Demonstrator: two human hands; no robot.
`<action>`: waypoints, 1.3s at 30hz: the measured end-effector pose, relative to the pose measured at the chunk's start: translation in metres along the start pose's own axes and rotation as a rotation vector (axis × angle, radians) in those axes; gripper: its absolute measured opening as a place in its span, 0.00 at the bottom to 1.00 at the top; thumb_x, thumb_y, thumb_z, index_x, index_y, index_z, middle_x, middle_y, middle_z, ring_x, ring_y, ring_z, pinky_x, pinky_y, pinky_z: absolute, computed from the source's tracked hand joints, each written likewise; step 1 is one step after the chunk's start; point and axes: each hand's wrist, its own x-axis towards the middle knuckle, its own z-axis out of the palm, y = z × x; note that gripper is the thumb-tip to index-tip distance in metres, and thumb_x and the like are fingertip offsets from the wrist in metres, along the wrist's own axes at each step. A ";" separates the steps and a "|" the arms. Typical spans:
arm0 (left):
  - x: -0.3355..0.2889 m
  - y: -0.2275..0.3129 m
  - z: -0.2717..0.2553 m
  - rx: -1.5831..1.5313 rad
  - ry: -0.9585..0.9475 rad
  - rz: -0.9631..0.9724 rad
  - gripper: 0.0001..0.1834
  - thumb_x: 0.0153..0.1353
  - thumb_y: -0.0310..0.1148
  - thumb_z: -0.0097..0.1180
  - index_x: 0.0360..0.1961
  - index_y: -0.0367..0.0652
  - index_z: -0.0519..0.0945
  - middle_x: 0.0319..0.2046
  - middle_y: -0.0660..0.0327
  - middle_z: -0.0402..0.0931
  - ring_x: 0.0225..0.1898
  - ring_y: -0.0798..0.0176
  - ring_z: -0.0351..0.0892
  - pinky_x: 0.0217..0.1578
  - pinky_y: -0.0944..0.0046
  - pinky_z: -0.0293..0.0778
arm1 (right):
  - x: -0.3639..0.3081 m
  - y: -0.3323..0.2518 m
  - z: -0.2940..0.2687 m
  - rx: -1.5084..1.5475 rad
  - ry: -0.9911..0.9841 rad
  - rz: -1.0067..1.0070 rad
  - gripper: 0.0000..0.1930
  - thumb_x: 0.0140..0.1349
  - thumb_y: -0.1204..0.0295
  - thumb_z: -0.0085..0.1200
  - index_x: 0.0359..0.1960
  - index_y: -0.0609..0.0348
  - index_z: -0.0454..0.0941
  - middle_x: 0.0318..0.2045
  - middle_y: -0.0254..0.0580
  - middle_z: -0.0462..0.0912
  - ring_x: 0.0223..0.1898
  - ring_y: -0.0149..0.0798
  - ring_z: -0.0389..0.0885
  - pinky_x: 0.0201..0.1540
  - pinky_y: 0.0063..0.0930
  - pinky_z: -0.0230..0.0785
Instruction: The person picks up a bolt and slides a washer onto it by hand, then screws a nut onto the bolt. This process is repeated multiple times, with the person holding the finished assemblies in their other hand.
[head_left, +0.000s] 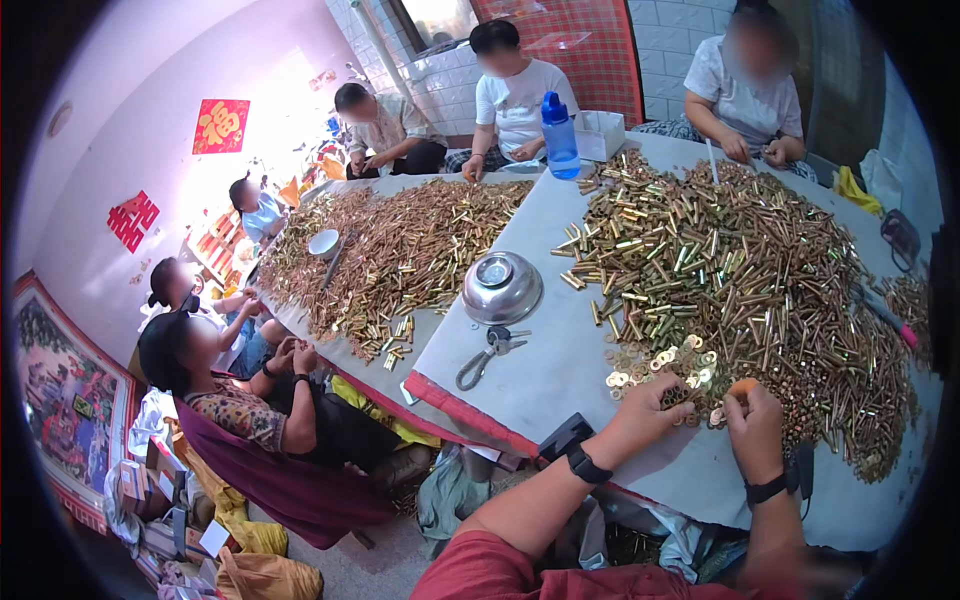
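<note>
My left hand (pixel 645 412) is closed around several small brass tubes (pixel 674 399), their round ends showing at the fingertips. Just to its right, my right hand (pixel 756 425) is pinched, an orange cover on one fingertip; whatever it grips is too small to make out. Both hands are over the near edge of a big heap of brass tubes (pixel 690 240) on the pale-covered table (pixel 570 380). Flat brass rings (pixel 692 358) lie loose beyond my left fingers. Dark bands circle both wrists.
Left of the heap are an upturned metal bowl (pixel 502 287) and keys on a carabiner (pixel 478 366). A blue water bottle (pixel 559 140) stands behind. Another tube heap (pixel 420 250) covers the adjoining table, holding a white bowl (pixel 323 243). Several people sit around. A pink-tipped tool (pixel 893 318) lies right.
</note>
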 end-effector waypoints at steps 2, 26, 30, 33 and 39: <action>0.000 -0.002 0.003 0.137 -0.018 0.224 0.12 0.60 0.31 0.63 0.43 0.40 0.79 0.33 0.61 0.79 0.35 0.68 0.78 0.40 0.66 0.74 | -0.001 -0.001 0.001 0.124 -0.002 0.044 0.02 0.58 0.79 0.57 0.31 0.63 0.76 0.23 0.43 0.80 0.23 0.38 0.81 0.27 0.30 0.71; -0.003 0.006 0.013 -0.007 -0.157 0.211 0.12 0.55 0.28 0.63 0.40 0.37 0.78 0.32 0.53 0.79 0.35 0.63 0.78 0.41 0.62 0.74 | -0.016 -0.013 -0.005 0.139 -0.016 -0.214 0.05 0.61 0.76 0.56 0.38 0.61 0.76 0.29 0.44 0.78 0.30 0.42 0.78 0.35 0.33 0.69; 0.000 -0.004 0.016 -0.036 -0.106 0.204 0.12 0.58 0.30 0.64 0.41 0.38 0.79 0.32 0.60 0.80 0.35 0.68 0.77 0.41 0.65 0.74 | -0.013 -0.013 -0.001 0.011 0.037 -0.335 0.08 0.57 0.77 0.59 0.38 0.60 0.75 0.33 0.46 0.80 0.34 0.50 0.79 0.37 0.39 0.72; -0.003 0.012 0.013 -0.123 -0.134 0.064 0.13 0.60 0.34 0.64 0.43 0.41 0.79 0.30 0.66 0.78 0.29 0.73 0.74 0.33 0.70 0.72 | -0.014 -0.012 0.000 -0.028 0.087 -0.379 0.10 0.54 0.79 0.60 0.38 0.59 0.76 0.34 0.46 0.81 0.35 0.52 0.80 0.39 0.41 0.72; -0.003 0.006 0.015 -0.301 -0.196 -0.135 0.13 0.63 0.38 0.64 0.44 0.45 0.78 0.24 0.72 0.74 0.19 0.78 0.67 0.21 0.74 0.65 | -0.014 -0.013 0.000 -0.014 0.087 -0.448 0.13 0.53 0.81 0.60 0.41 0.59 0.76 0.35 0.46 0.81 0.36 0.52 0.80 0.40 0.41 0.73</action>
